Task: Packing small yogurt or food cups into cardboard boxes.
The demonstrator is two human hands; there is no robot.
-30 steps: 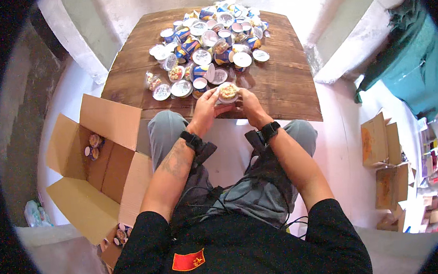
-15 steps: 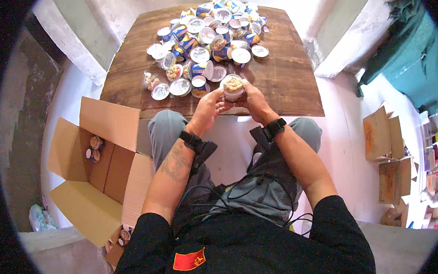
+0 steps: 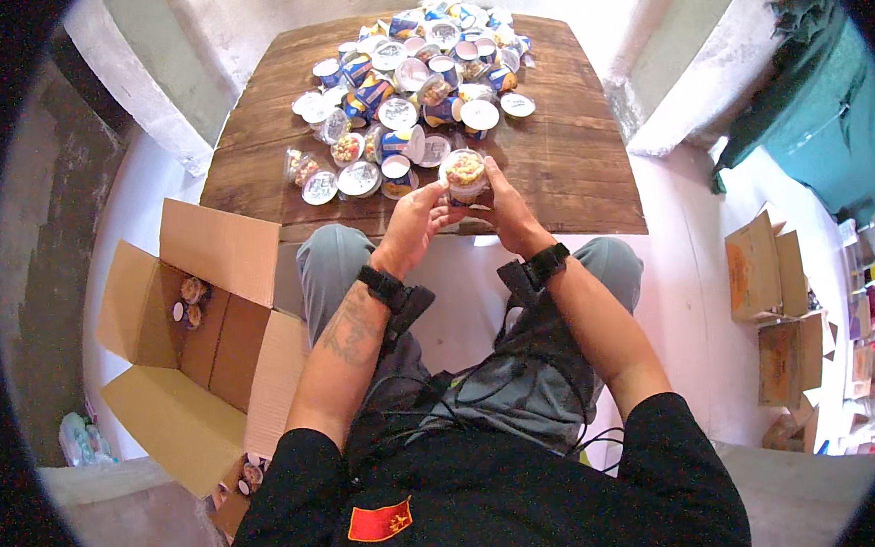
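I hold a small clear-topped cup (image 3: 464, 174) of pale, colourful snack pieces at the table's near edge, top facing up. My right hand (image 3: 509, 212) grips its right side, thumb along the cup. My left hand (image 3: 416, 225) has its fingers curled at the lower left of the same cup. Just beyond lies a big heap of similar cups (image 3: 397, 114), blue-and-white ones with white lids and clear ones showing snack pieces, lying at various angles on the wooden table (image 3: 244, 135).
An open cardboard box (image 3: 226, 342) at my left holds several cups (image 3: 194, 290), with more cups (image 3: 250, 475) below it. My knees reach the table edge. At the right are cardboard boxes (image 3: 758, 269) on the floor, a green cloth (image 3: 809, 120) and clutter. Wall pillars flank the table.
The cup has shifted slightly right and now shows more of its side below the top. My left fingers have slipped lower on it, while my right thumb has risen along its side.
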